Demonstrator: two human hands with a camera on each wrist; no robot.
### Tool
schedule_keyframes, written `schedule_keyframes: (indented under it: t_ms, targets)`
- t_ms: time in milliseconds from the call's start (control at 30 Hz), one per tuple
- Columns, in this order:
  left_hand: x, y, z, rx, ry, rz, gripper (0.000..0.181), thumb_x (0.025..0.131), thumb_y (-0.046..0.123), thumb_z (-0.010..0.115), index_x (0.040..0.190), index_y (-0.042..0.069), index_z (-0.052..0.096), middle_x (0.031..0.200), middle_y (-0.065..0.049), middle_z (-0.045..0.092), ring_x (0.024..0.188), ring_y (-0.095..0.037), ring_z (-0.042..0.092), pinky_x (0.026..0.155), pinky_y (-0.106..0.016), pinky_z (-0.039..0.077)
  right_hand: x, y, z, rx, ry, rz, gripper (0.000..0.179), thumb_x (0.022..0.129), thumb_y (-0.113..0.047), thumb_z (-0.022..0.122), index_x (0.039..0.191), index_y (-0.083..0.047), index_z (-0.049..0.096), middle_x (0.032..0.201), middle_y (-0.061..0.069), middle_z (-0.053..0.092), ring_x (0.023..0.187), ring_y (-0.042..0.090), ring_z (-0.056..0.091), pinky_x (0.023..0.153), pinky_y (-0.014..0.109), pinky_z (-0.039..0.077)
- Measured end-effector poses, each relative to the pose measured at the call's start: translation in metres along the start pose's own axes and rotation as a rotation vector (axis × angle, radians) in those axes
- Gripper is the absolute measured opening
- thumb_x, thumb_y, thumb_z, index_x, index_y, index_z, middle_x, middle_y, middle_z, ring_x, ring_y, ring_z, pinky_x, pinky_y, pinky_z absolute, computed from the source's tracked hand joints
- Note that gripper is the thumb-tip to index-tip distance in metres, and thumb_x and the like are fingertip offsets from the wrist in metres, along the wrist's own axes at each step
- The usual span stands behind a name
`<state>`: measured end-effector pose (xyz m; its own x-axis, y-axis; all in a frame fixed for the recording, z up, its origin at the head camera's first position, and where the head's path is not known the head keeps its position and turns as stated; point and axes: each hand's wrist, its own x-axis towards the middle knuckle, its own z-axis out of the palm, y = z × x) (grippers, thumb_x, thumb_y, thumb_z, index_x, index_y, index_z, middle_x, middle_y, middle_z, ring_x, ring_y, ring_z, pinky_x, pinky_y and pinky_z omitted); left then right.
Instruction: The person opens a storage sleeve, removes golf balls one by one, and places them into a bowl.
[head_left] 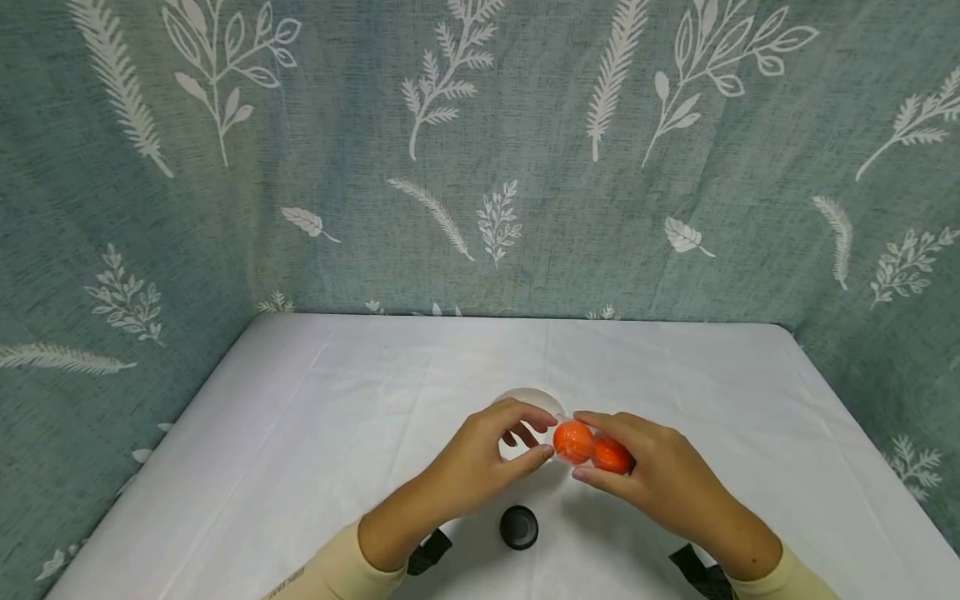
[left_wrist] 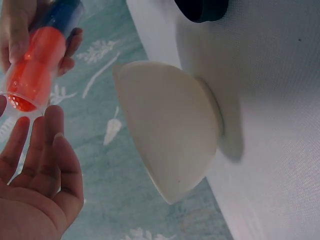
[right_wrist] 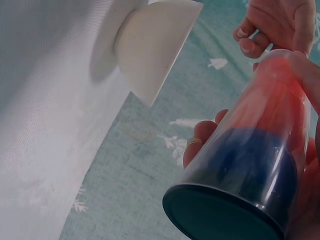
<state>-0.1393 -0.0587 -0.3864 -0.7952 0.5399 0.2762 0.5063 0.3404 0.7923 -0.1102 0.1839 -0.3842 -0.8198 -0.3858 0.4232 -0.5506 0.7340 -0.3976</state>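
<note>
My right hand (head_left: 652,467) grips a clear plastic tube (right_wrist: 245,135) around its side. Two orange balls (head_left: 573,442) and a dark blue ball (right_wrist: 250,155) sit inside it, and its dark base (right_wrist: 220,215) faces the right wrist camera. The tube lies tilted, its open mouth toward my left hand (head_left: 487,454). The left fingers are loosely bent, with thumb and fingertips at the clear rim; whether they press on it is hard to tell. Nothing appears held in the left hand.
Behind the hands stands a white bowl (left_wrist: 170,130) on the white-covered table (head_left: 337,433). A round black lid (head_left: 519,527) lies nearer me, between my forearms. Patterned green cloth (head_left: 540,167) hangs around the table's far side and both ends.
</note>
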Motion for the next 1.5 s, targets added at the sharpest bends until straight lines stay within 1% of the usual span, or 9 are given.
schedule_keyframes:
  t_ms: [200,367,500,600,700,900,1100,1367,1500]
  targets:
    - [0.0013,-0.0003,0.0009,0.016,-0.006,0.011,0.028,0.094,0.024,0.072,0.121,0.025,0.067,0.116,0.009,0.067,0.092,-0.004,0.064,0.083,-0.028,0.053,-0.0009,0.0035,0.0001,-0.040,0.043,-0.047,0.057,0.073,-0.039,0.088,0.124,-0.022,0.070,0.099,-0.006,0.072,0.079,0.003,0.062,0.066,0.020,0.055]
    - [0.0016,-0.0013,0.0003,0.044,-0.009,0.033,0.031,0.093,0.021,0.072,0.124,0.022,0.068,0.116,0.002,0.069,0.090,-0.004,0.065,0.082,-0.026,0.054,-0.0004,0.0032,-0.0004,-0.091,0.041,-0.048,0.059,0.071,-0.040,0.088,0.125,-0.022,0.070,0.096,-0.006,0.071,0.077,0.003,0.060,0.064,0.020,0.053]
    - [0.0015,-0.0034,0.0021,0.057,-0.013,0.027,0.035,0.093,0.022,0.073,0.127,0.019,0.068,0.116,0.004,0.070,0.089,-0.003,0.065,0.081,-0.025,0.054,-0.0006,0.0034,-0.0011,-0.133,0.051,-0.059,0.061,0.069,-0.041,0.089,0.124,-0.022,0.070,0.093,-0.005,0.070,0.074,0.003,0.059,0.062,0.021,0.052]
    - [0.0013,-0.0046,0.0031,0.065,-0.014,0.019,0.035,0.093,0.023,0.072,0.128,0.020,0.068,0.115,0.007,0.069,0.088,-0.002,0.065,0.081,-0.024,0.054,-0.0002,0.0040,-0.0014,-0.157,0.063,-0.077,0.063,0.067,-0.042,0.090,0.124,-0.022,0.071,0.091,-0.004,0.070,0.073,0.003,0.059,0.061,0.020,0.052]
    - [0.0014,-0.0050,0.0034,0.069,-0.015,0.017,0.034,0.094,0.024,0.072,0.128,0.020,0.068,0.115,0.007,0.069,0.088,-0.002,0.065,0.081,-0.024,0.054,0.0002,0.0048,-0.0015,-0.172,0.069,-0.092,0.064,0.066,-0.043,0.090,0.123,-0.021,0.071,0.090,-0.004,0.070,0.072,0.004,0.058,0.060,0.020,0.051]
    - [0.0020,-0.0045,0.0036,0.069,-0.036,0.014,0.035,0.095,0.025,0.071,0.129,0.019,0.067,0.116,0.001,0.070,0.089,-0.003,0.065,0.082,-0.027,0.055,-0.0004,0.0050,-0.0019,-0.183,0.061,-0.088,0.063,0.069,-0.048,0.087,0.123,-0.021,0.071,0.090,-0.004,0.069,0.072,0.003,0.058,0.060,0.019,0.052]
    - [0.0020,-0.0049,0.0043,0.059,-0.048,0.011,0.035,0.096,0.027,0.069,0.130,0.019,0.066,0.118,0.000,0.069,0.090,-0.003,0.065,0.083,-0.034,0.057,-0.0013,0.0050,-0.0025,-0.205,0.063,-0.095,0.064,0.069,-0.050,0.087,0.123,-0.021,0.072,0.089,-0.003,0.070,0.072,0.004,0.059,0.060,0.020,0.052]
    - [0.0013,-0.0060,0.0057,0.049,-0.052,0.007,0.036,0.096,0.028,0.069,0.131,0.020,0.066,0.117,0.000,0.069,0.090,-0.002,0.064,0.083,-0.032,0.057,-0.0016,0.0054,-0.0027,-0.227,0.083,-0.130,0.062,0.072,-0.057,0.082,0.123,-0.022,0.072,0.088,-0.002,0.070,0.071,0.005,0.059,0.059,0.020,0.053]
    - [0.0011,-0.0060,0.0061,0.047,-0.057,0.002,0.036,0.096,0.029,0.068,0.132,0.021,0.065,0.117,0.003,0.068,0.090,-0.002,0.064,0.083,-0.030,0.057,-0.0009,0.0047,-0.0033,-0.238,0.094,-0.149,0.061,0.075,-0.060,0.078,0.123,-0.023,0.072,0.088,-0.002,0.070,0.070,0.006,0.059,0.058,0.020,0.052]
